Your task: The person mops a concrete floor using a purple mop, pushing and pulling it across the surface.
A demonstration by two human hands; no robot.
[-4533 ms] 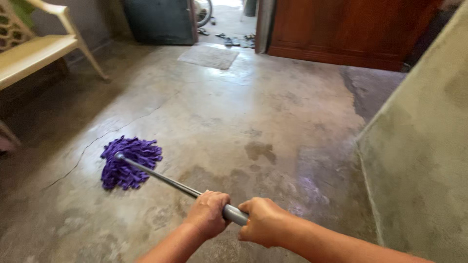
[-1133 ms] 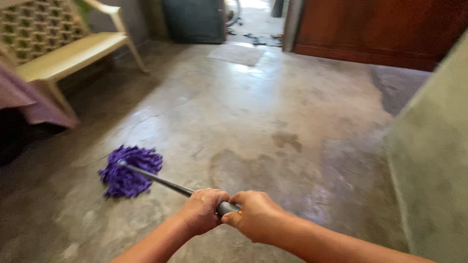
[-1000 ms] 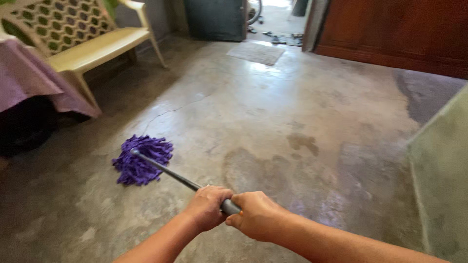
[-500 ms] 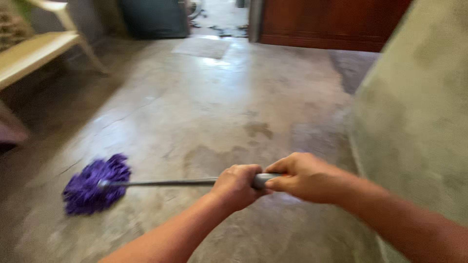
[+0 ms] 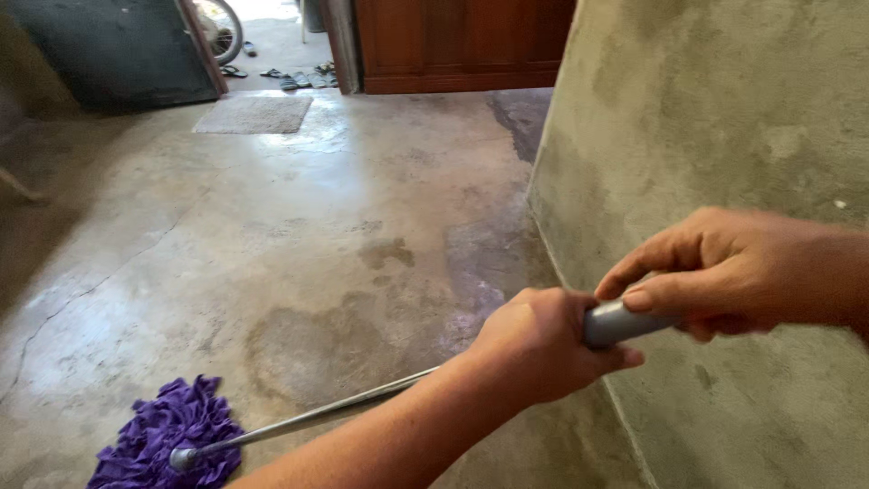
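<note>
Low to the left, purple mop head [image 5: 167, 436] lies far from both hands [image 5: 543, 349] gripping its handle [image 5: 615, 323]

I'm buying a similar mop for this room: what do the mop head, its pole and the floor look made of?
Mop head: soft purple fabric strips, likely microfibre, matte and floppy. Pole: thin grey metal by its sheen, with a thicker grey grip, probably plastic, held by the left hand and right hand. Floor: bare smoothed concrete, blotchy, cracked, with a dull shine.
</note>
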